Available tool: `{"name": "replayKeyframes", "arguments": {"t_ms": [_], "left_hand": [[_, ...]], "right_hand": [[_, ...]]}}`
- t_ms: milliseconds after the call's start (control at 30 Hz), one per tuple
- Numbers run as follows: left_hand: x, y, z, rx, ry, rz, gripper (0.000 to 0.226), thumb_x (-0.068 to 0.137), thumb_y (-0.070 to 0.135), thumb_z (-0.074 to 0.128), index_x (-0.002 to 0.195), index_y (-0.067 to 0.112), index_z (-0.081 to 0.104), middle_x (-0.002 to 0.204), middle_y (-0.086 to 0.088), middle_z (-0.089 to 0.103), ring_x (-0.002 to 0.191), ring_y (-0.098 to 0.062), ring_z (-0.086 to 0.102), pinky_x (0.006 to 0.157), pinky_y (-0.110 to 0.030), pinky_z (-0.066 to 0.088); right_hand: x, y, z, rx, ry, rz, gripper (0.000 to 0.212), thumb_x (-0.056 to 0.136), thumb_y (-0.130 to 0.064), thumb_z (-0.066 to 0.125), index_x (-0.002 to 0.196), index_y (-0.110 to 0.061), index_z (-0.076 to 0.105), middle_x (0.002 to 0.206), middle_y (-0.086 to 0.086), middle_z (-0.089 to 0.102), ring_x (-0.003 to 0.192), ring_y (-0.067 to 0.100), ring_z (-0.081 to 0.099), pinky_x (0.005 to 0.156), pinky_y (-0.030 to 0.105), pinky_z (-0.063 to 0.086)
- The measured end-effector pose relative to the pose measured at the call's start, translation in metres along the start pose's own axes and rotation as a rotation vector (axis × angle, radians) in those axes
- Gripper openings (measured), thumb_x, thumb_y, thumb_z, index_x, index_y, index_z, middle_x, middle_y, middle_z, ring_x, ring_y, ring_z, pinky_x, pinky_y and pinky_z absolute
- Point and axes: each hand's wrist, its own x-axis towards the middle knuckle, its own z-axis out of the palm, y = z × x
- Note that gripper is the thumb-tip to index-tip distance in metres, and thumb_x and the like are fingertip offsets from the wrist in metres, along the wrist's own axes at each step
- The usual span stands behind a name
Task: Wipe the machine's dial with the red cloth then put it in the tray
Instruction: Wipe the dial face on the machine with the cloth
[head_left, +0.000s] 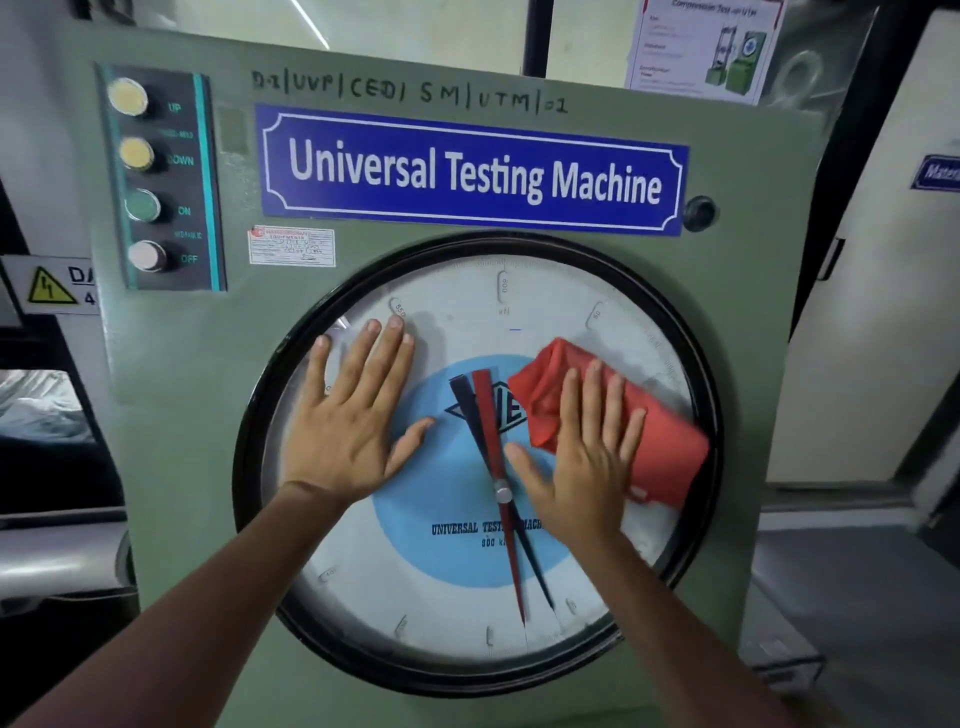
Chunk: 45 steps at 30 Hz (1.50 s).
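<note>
On dial (467, 597) glass: right hand (582, 457) flat, fingers spread, pressing red cloth (660, 447); cloth extends rightward toward rim; left hand (353, 415) spread, bare, bracing.

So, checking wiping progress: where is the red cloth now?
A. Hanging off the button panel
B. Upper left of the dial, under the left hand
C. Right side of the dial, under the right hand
C: the right hand presses the red cloth flat against the dial's right side.

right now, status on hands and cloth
Left hand flat on dial, empty. Right hand pressing red cloth to glass. Tray not in view.
</note>
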Motion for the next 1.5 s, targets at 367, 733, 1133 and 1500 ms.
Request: {"name": "replayKeyframes", "arguments": {"t_ms": [367,733,1133,1500], "left_hand": [[-0.002,-0.003,0.002,-0.039,0.027,-0.023,0.08,0.106,0.054,0.034,0.171,0.011,0.016,0.18,-0.007,0.016,0.168,-0.021,0.007,0.135,-0.056,0.002],[-0.003,-0.002,0.004,-0.028,0.041,-0.01,0.083,0.106,0.058,0.036,0.171,0.01,0.016,0.18,-0.007,0.016,0.167,-0.025,0.014,0.135,-0.056,0.002],[-0.004,0.0,0.002,-0.043,0.006,-0.007,0.083,0.107,0.059,0.034,0.171,0.01,0.015,0.18,-0.008,0.011,0.167,-0.028,0.015,0.135,-0.058,0.003],[-0.004,-0.001,0.001,-0.047,0.002,-0.01,0.084,0.106,0.063,0.028,0.171,0.01,0.017,0.18,-0.007,0.012,0.168,-0.025,0.011,0.135,-0.056,-0.001]], "right_hand": [[0.089,-0.031,-0.016,-0.039,-0.02,-0.324,0.099,0.097,-0.085,0.032,0.173,-0.023,0.02,0.183,0.001,0.016,0.17,0.025,0.01,0.134,0.063,0.01],[0.067,-0.066,-0.01,0.0,-0.085,-0.328,0.108,0.093,-0.091,0.027,0.173,-0.019,0.017,0.184,0.005,0.011,0.17,0.029,0.005,0.134,0.064,0.002],[0.036,-0.062,0.0,0.023,-0.088,-0.243,0.114,0.091,-0.091,0.032,0.173,-0.014,0.015,0.184,0.008,0.008,0.171,0.03,0.0,0.133,0.066,0.001],[0.051,-0.076,-0.001,0.041,-0.063,-0.307,0.1,0.096,-0.085,0.037,0.173,-0.025,0.019,0.183,0.005,0.012,0.17,0.031,0.004,0.132,0.068,0.004]]}}
